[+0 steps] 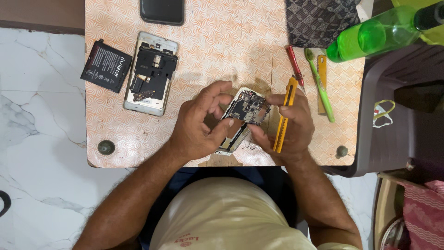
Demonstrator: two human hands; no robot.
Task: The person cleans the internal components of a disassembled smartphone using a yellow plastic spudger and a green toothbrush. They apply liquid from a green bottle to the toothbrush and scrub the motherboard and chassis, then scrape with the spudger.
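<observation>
The left hand point(201, 125) pinches the opened white-framed phone with exposed circuit board point(244, 113) just above the patterned orange counter point(222, 51); the right hand point(289, 127) grips a yellow plastic pry tool point(284, 115). Best kept steady, prying gently at the frame edge.

Small table point(138, 153) with orange patterned top, white marble floor point(41, 153), dark brown plastic chair point(393, 139) beside it, even light

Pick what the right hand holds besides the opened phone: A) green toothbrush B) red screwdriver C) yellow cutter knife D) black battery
C: the right hand grips the yellow cutter knife against the opened phone; the red screwdriver, green toothbrush and black battery all lie on the table.
</observation>
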